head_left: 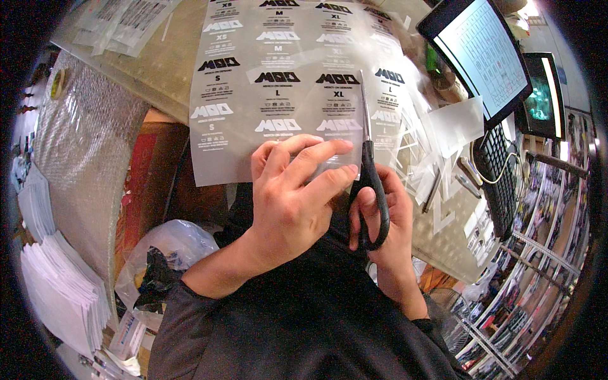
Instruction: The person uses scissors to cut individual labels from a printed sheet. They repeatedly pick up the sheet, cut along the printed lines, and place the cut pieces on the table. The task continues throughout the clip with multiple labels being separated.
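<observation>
A translucent sheet printed with rows of black and white label designs stretches over the table before me. My left hand lies on its near edge, with index finger and thumb pinching the sheet close to the scissors. My right hand grips the black handles of the scissors, thumb and fingers in the loops. The narrow metal blades point away from me, along a gap between two columns of labels. Sheet material lies on both sides of the blades. Part of the right fingers is hidden behind the handles.
Thin offcut strips and clear scraps lie right of the sheet. Beyond are a tilted monitor, a black keyboard and a small cutting tool. Bubble wrap, a plastic bag and stacked white papers are at left.
</observation>
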Tool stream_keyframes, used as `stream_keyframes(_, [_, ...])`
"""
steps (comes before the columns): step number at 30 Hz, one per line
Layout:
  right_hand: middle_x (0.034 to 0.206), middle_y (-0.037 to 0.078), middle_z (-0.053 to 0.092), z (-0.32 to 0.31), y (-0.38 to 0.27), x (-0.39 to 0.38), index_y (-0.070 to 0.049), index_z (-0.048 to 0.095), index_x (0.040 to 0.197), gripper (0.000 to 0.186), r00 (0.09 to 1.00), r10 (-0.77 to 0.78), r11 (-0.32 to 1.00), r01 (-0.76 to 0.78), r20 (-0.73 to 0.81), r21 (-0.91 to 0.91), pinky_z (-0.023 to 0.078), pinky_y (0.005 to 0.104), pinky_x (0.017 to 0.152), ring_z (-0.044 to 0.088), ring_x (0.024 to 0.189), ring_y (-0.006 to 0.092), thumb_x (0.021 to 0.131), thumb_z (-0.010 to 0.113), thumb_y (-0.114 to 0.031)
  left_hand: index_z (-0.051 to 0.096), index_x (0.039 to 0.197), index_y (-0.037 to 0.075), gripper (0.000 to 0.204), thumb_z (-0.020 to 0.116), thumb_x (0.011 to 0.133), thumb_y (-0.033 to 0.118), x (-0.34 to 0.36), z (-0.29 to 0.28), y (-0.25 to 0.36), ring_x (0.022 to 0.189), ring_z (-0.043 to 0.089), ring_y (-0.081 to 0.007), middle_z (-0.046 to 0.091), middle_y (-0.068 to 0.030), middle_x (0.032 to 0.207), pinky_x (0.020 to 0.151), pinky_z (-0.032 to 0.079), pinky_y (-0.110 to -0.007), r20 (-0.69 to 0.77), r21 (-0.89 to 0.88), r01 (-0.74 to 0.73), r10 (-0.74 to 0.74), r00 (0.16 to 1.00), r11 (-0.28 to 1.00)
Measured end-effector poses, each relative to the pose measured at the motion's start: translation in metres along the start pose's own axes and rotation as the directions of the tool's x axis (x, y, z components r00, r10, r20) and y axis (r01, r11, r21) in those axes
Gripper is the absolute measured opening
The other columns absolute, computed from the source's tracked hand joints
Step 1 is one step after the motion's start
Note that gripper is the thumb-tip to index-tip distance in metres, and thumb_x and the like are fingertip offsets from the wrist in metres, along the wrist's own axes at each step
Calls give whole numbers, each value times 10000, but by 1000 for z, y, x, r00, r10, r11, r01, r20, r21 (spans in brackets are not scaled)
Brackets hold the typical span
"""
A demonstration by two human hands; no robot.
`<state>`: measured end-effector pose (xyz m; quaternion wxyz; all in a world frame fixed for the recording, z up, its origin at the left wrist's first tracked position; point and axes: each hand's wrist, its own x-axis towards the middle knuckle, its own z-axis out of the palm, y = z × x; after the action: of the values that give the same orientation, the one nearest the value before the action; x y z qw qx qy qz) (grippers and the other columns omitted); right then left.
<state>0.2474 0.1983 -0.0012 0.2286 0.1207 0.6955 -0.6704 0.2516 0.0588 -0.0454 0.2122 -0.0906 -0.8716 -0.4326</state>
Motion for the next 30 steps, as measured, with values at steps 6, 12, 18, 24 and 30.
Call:
stream_keyframes(6, [517, -6, 471, 2, -3, 6, 20, 444, 1124, 483, 1000, -21, 1000, 21, 1, -13, 333, 189, 328, 418, 366, 65, 881, 569, -379, 669, 874, 136, 231, 668, 647, 95, 0, -2, -1, 965, 542, -206, 620, 0, 1062, 855, 331, -369, 15, -17, -8, 8, 1000, 1000])
stream_keyframes(12, [543, 5, 506, -1, -6, 17, 43, 405, 1176, 456, 998, -29, 999, 28, 47, 35, 353, 207, 330, 462, 387, 73, 888, 588, -259, 671, 862, 135, 192, 658, 673, 101, 0, -1, -2, 964, 540, -212, 619, 2, 1056, 855, 333, -369, 8, -15, -8, 8, 1000, 1000])
stream_keyframes(18, [522, -14, 479, 6, -9, 25, 17, 473, 1096, 434, 997, -78, 996, 78, -16, -35, 321, 184, 329, 427, 366, 60, 892, 562, -355, 676, 872, 135, 187, 662, 686, 123, 0, -1, -3, 961, 540, -213, 619, 5, 1063, 859, 332, -365, -8, -26, -7, 7, 1000, 1000])
stream_keyframes(24, [520, -3, 504, 6, -12, 33, 39, 438, 1133, 404, 998, -63, 998, 63, -4, 11, 329, 209, 323, 452, 371, 67, 887, 593, -242, 676, 880, 131, 194, 663, 687, 128, 0, -2, -4, 959, 543, -212, 624, 2, 1054, 848, 335, -363, -14, -49, -5, 4, 1000, 999])
stream_keyframes(30, [541, -12, 511, 8, -16, 39, 36, 456, 1116, 376, 994, -96, 995, 96, -57, -10, 325, 201, 343, 453, 392, 52, 882, 603, -217, 660, 913, 121, 211, 646, 708, 73, 4, -8, -1, 973, 551, -258, 629, -45, 1056, 837, 370, -394, 32, -71, 16, -13, 999, 997])
